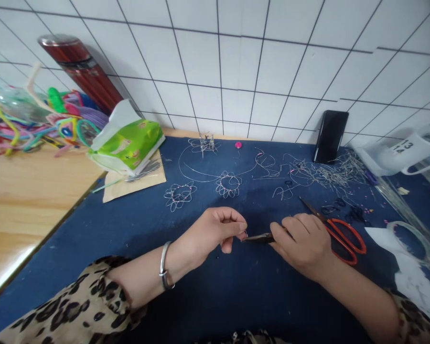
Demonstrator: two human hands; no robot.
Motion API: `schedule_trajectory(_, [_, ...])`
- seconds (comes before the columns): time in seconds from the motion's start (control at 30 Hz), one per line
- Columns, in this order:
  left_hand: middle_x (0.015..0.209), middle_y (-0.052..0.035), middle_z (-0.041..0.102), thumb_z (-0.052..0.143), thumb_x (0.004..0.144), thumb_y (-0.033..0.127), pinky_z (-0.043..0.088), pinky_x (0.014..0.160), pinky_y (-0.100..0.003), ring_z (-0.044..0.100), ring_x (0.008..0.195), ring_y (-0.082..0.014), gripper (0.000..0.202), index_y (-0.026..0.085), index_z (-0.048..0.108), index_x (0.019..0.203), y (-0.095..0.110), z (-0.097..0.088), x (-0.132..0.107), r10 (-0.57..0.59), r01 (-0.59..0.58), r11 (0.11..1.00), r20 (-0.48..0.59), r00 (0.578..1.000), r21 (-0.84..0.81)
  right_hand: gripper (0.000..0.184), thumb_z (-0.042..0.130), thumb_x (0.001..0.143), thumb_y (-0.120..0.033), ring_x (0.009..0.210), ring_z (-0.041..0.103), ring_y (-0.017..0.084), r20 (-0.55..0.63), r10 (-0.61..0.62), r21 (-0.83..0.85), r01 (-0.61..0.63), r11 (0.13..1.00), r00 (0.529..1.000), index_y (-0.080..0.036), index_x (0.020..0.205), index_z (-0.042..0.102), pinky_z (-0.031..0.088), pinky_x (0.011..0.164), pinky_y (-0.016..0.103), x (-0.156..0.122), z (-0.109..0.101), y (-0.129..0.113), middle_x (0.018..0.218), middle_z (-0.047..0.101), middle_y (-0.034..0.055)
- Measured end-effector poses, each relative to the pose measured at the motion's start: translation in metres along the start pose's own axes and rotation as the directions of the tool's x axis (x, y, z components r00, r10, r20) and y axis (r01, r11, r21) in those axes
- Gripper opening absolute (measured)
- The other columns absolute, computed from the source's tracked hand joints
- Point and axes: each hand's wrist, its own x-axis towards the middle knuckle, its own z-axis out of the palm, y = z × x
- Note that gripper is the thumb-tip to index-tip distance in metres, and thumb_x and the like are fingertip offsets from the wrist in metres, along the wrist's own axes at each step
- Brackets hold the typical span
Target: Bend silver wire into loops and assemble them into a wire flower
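My left hand [217,231] hovers over a dark blue cloth [136,239], fingers pinched on a tiny piece of wire [245,233] at the fingertips. My right hand [301,241] is closed round small dark pliers [258,238], whose tip meets the wire at my left fingertips. A silver bangle [165,266] sits on my left wrist. Both sleeves are leopard print.
Two wire flowers [179,195] [228,184] and a large wire loop [208,167] lie ahead. Red-handled scissors [340,234] lie right of my right hand, beside a wire pile [329,174], a black phone [330,136], a tape roll [412,241], a tissue pack [129,143] and pipe cleaners [32,122].
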Motion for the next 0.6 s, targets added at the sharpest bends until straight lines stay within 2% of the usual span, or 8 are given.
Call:
schedule_trajectory(0.13, [0.069, -0.0012, 0.063, 0.059, 0.077, 0.025, 0.034, 0.04, -0.015, 0.045, 0.038, -0.0018, 0.012, 0.013, 0.059, 0.078, -0.0004, 0.0023, -0.0003, -0.024, 0.023, 0.998, -0.012, 1.0, -0.051, 0.014, 0.06, 0.076, -0.028, 0.072, 0.043, 0.016, -0.036, -0.006, -0.015, 0.006, 1.0, 0.999, -0.021, 0.088, 0.061, 0.03, 0.063, 0.031, -0.0006, 0.0001, -0.0009, 0.072, 0.055, 0.002])
schedule_trajectory(0.6, [0.067, -0.0004, 0.062, 0.06, 0.075, 0.025, 0.037, 0.04, -0.015, 0.048, 0.039, -0.0027, 0.012, 0.013, 0.058, 0.076, -0.0058, 0.0044, 0.0011, -0.053, 0.05, 0.995, -0.031, 0.998, -0.092, 0.01, 0.058, 0.078, -0.027, 0.069, 0.042, 0.015, -0.018, -0.009, -0.018, 0.009, 1.0, 1.0, -0.022, 0.086, 0.06, 0.027, 0.06, 0.031, -0.0002, 0.0, -0.0006, 0.069, 0.054, 0.0014])
